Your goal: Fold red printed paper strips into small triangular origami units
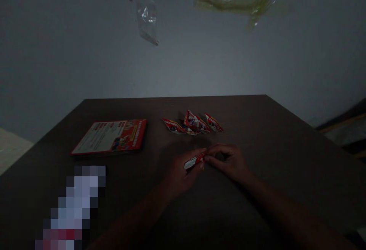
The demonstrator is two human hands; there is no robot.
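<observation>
Both my hands rest on a dark wooden table (271,139) in dim light. My left hand (181,173) and my right hand (228,162) pinch a small folded piece of red and white printed paper (195,161) between them, fingers closed on it. Just beyond my hands lie several folded red and white paper shapes (194,124) in a row.
A stack of red and white printed leaflets (110,136) lies flat at the left. A blurred-out patch (74,204) covers something at the near left. Clear plastic bags (147,17) and a greenish strip (237,4) show against the grey wall above.
</observation>
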